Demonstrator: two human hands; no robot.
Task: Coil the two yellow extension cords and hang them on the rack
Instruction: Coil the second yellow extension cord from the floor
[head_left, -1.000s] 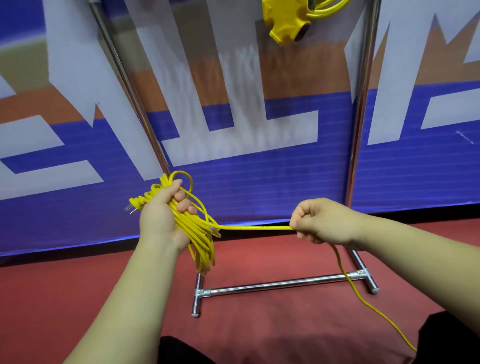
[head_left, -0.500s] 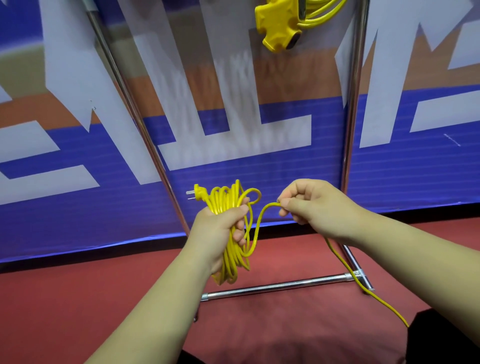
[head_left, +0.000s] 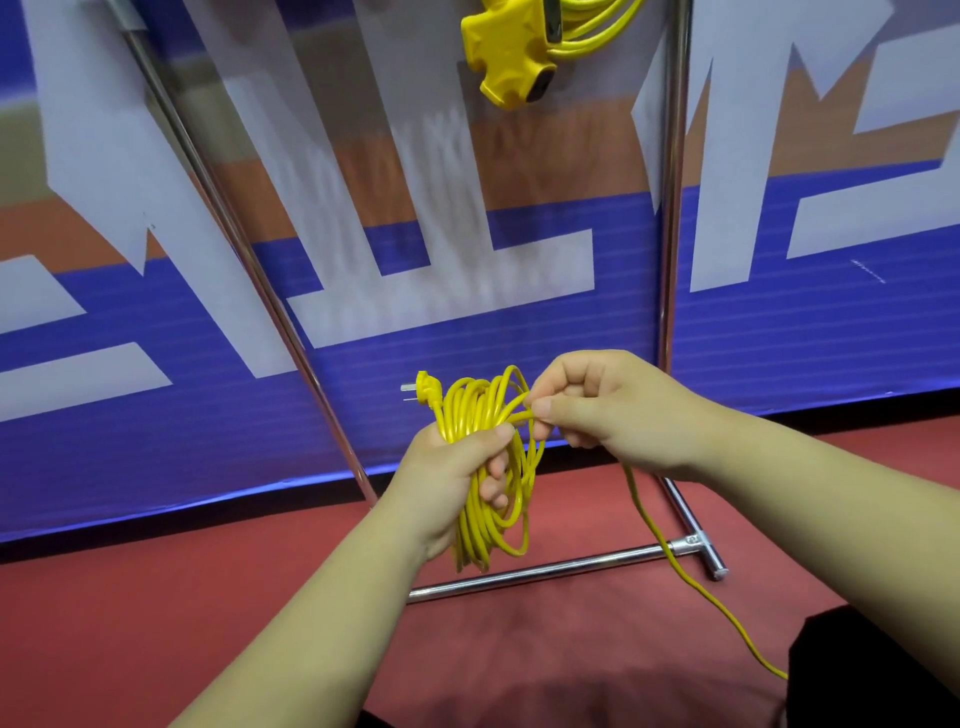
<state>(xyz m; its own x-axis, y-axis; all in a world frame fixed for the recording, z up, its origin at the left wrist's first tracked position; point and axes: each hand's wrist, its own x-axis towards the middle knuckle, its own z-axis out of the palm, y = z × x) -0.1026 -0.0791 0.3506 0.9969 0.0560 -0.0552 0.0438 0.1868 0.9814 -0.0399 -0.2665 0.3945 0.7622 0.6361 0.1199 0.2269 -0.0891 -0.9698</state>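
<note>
My left hand (head_left: 457, 467) grips a bundle of yellow extension cord (head_left: 480, 415) wound in several loops, its plug (head_left: 423, 388) sticking out at the upper left. My right hand (head_left: 597, 402) pinches a strand of the same cord right beside the bundle's top. The loose end of the cord (head_left: 691, 577) trails from under my right hand down to the floor at the lower right. A second yellow cord with its socket block (head_left: 511, 49) hangs at the top of the chrome rack (head_left: 672, 208).
The rack's chrome base bar (head_left: 545, 569) and right foot (head_left: 698, 535) lie on the red floor (head_left: 130, 597) just below my hands. A blue, white and orange banner wall (head_left: 805, 338) stands right behind the rack. Dark clothing shows at the lower right.
My hands have come together: the left moved right with the bundle, the right moved left, bringing its strand up against the bundle. The taut span between them is gone.
</note>
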